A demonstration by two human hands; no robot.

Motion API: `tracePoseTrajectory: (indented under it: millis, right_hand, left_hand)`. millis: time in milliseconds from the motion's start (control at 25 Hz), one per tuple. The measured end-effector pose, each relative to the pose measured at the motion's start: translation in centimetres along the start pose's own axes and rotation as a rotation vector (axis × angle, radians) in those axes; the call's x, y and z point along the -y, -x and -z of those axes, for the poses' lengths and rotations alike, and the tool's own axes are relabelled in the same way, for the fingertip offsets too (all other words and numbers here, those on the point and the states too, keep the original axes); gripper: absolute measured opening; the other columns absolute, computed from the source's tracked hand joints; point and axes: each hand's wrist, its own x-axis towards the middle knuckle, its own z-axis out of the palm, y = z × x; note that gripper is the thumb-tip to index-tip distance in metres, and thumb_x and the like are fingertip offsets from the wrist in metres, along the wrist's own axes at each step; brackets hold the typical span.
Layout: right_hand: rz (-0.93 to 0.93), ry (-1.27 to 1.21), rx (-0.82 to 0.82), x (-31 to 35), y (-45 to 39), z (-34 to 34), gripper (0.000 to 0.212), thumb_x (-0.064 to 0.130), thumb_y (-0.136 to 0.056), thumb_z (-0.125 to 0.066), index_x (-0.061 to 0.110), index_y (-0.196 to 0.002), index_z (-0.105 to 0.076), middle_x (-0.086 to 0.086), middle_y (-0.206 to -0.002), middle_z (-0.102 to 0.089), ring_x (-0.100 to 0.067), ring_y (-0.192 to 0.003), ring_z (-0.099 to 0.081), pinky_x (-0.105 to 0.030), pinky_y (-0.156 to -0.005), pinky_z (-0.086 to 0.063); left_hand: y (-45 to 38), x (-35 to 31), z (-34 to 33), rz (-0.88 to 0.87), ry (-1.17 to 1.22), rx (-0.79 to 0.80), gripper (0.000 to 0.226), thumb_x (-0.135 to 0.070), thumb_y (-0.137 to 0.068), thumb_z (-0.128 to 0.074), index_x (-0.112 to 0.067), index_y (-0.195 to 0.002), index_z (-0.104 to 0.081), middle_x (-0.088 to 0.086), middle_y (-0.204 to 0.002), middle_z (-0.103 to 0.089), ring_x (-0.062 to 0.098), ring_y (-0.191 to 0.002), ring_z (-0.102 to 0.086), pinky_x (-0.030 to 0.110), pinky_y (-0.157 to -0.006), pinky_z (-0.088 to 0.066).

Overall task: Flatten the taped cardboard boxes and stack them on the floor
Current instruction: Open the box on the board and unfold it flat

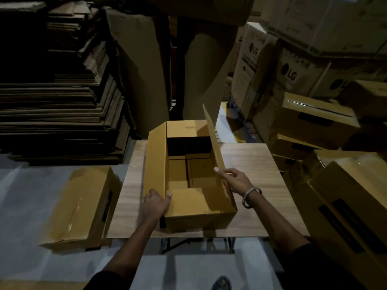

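An open brown cardboard box (199, 214) stands on a small wooden table (255, 164), its top flaps spread and its inside empty. My left hand (154, 204) grips the near end of the left long flap (156, 160), thumb inside. My right hand (234, 180) pinches the right long flap (215, 141), which stands nearly upright. Beside the table on the left lies a taped, closed box (81, 208) on the floor.
A tall pile of flattened cardboard (58, 105) rises at the left rear. Closed taped boxes (343, 206) and printed cartons (282, 68) crowd the right side. Large cardboard sheets (142, 65) lean behind the table. The grey floor (25, 206) shows near my foot (221, 283).
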Motion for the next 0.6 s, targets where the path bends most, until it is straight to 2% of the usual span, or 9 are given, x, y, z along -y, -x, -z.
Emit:
tracePoseTrajectory:
  millis: [80, 160, 280, 400, 480, 600]
  right_hand:
    - [0.028, 0.235, 0.009, -0.1, -0.3, -1.5, 0.089, 0.086, -0.069, -0.069, 0.026, -0.134, -0.063, -0.001, -0.131, -0.064, -0.025, -0.117, -0.062, -0.04, -0.095, -0.053]
    - [0.075, 0.405, 0.048, -0.1, -0.7, -2.4, 0.08, 0.074, -0.077, -0.074, 0.021, -0.136, -0.062, -0.006, -0.134, -0.064, -0.026, -0.118, -0.061, -0.038, -0.092, -0.053]
    - [0.14, 0.52, 0.087, 0.7, -1.7, -3.7, 0.062, 0.056, -0.084, -0.078, 0.02, -0.132, -0.066, -0.01, -0.129, -0.066, -0.026, -0.113, -0.061, -0.042, -0.092, -0.055]
    - [0.235, 0.629, 0.052, 3.0, -3.9, -6.1, 0.055, 0.054, -0.086, -0.076, 0.022, -0.129, -0.067, -0.007, -0.125, -0.064, -0.024, -0.109, -0.061, -0.044, -0.09, -0.058]
    - [0.379, 0.794, 0.073, 5.0, -5.9, -8.6, 0.059, 0.054, -0.088, -0.073, 0.023, -0.136, -0.061, -0.005, -0.133, -0.058, -0.026, -0.12, -0.056, -0.044, -0.096, -0.055]
    - [0.71, 1.183, 0.254, 7.9, -8.8, -12.8, 0.071, 0.046, -0.093, -0.069, 0.03, -0.155, -0.037, -0.006, -0.159, -0.036, -0.029, -0.145, -0.035, -0.05, -0.11, -0.045]
  left_hand:
    - [0.0, -0.1, -0.6, -0.004, 0.041, -0.021, 0.083, -0.074, -0.092, -0.044, -0.01, -0.144, -0.04, 0.025, -0.139, -0.055, 0.045, -0.123, -0.055, 0.055, -0.1, -0.051]
    - [0.3, -0.2, -0.8, -0.024, 0.066, -0.048, 0.075, -0.068, -0.096, -0.046, -0.014, -0.148, -0.038, 0.024, -0.138, -0.056, 0.044, -0.123, -0.055, 0.056, -0.1, -0.051]
    - [0.6, -0.1, -0.9, -0.079, 0.049, -0.103, 0.07, -0.066, -0.098, -0.045, -0.017, -0.148, -0.039, 0.02, -0.129, -0.062, 0.041, -0.115, -0.06, 0.052, -0.093, -0.054]
    - [1.4, -0.4, -0.6, -0.091, -0.005, -0.165, 0.067, -0.063, -0.1, -0.043, -0.018, -0.149, -0.04, 0.017, -0.124, -0.065, 0.038, -0.11, -0.063, 0.045, -0.086, -0.056]
    - [2.0, -1.0, -0.2, -0.097, -0.052, -0.188, 0.066, -0.061, -0.101, -0.042, -0.019, -0.152, -0.039, 0.015, -0.124, -0.066, 0.036, -0.11, -0.064, 0.044, -0.084, -0.056]
    - [2.9, -1.8, 0.1, -0.082, -0.094, -0.215, 0.064, -0.059, -0.103, -0.04, -0.021, -0.155, -0.038, 0.012, -0.128, -0.064, 0.035, -0.111, -0.064, 0.043, -0.082, -0.053]
